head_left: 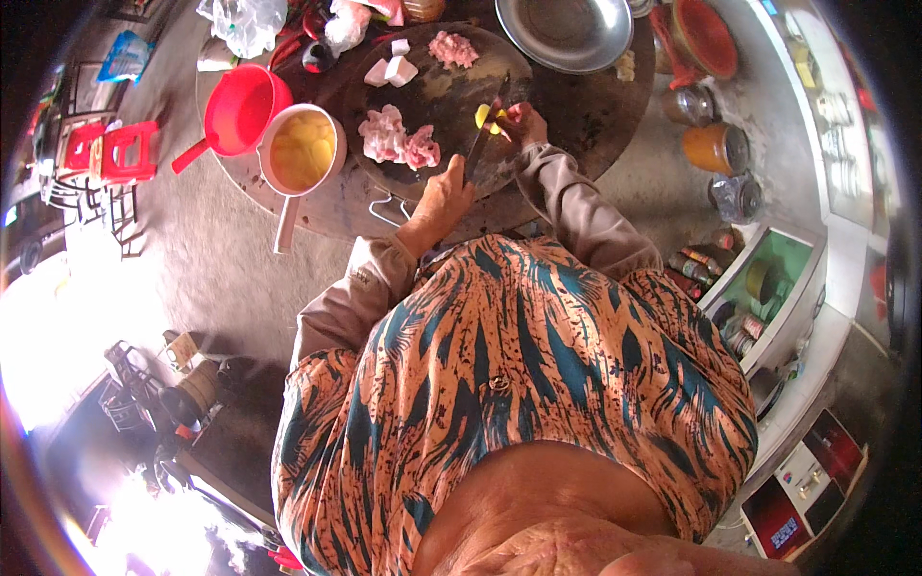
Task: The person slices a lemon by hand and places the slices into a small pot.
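Observation:
My left hand (pixel 444 197) grips the handle of a kitchen knife (pixel 478 147), whose blade points away from me over a dark round chopping board (pixel 439 97). With its fingers bent, my right hand (pixel 527 124) holds a yellow vegetable piece (pixel 488 119) against the blade. Pale pink raw meat pieces (pixel 385 133) lie on the board left of the knife. Minced meat (pixel 453 49) and several white blocks (pixel 400 70) lie farther back on it. A white-handled pot (pixel 302 150) to the left holds yellow slices in liquid.
A red plastic dipper (pixel 246 110) stands beside the pot. Behind the board are a metal basin (pixel 565 32), a clear plastic bag (pixel 248 25) and red chillies (pixel 292 36). A wire hanger (pixel 389 209) lies at the near edge. Jars (pixel 714 150) stand off to the right.

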A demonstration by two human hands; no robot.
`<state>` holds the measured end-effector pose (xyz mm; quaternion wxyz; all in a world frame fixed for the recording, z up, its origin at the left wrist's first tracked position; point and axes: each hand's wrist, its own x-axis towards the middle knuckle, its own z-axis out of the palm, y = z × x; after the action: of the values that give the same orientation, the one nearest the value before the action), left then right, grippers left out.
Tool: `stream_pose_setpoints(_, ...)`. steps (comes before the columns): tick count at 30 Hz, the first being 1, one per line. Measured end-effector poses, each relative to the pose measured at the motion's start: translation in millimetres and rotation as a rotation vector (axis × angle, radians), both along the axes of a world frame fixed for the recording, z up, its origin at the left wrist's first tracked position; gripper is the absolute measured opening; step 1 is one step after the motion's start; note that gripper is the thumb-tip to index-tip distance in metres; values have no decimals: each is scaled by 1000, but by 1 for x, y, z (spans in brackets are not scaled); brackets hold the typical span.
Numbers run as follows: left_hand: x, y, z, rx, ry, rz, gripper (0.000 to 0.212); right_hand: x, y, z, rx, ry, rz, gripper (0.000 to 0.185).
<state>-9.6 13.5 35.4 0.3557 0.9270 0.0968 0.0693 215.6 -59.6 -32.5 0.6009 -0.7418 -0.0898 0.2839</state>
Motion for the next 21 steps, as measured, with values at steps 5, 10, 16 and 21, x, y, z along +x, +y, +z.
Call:
stream_pose_setpoints(5, 16, -8, -15, -196, 114, 191, 46, -9, -1, 8, -418, -517, 185, 32)
stream_pose_setpoints(10, 22, -8, -2, -241, 107, 210, 44, 4, -1, -16, -405, -598, 102, 27)
stream_pose_setpoints(16, 3, -10, 34, -313, 134, 183, 44, 8, -3, -21, -112, -204, 27, 35)
stream_pose_setpoints(21, 15, -10, -29, -139, 53, 164, 43, -8, 2, 0, -375, -569, 160, 41)
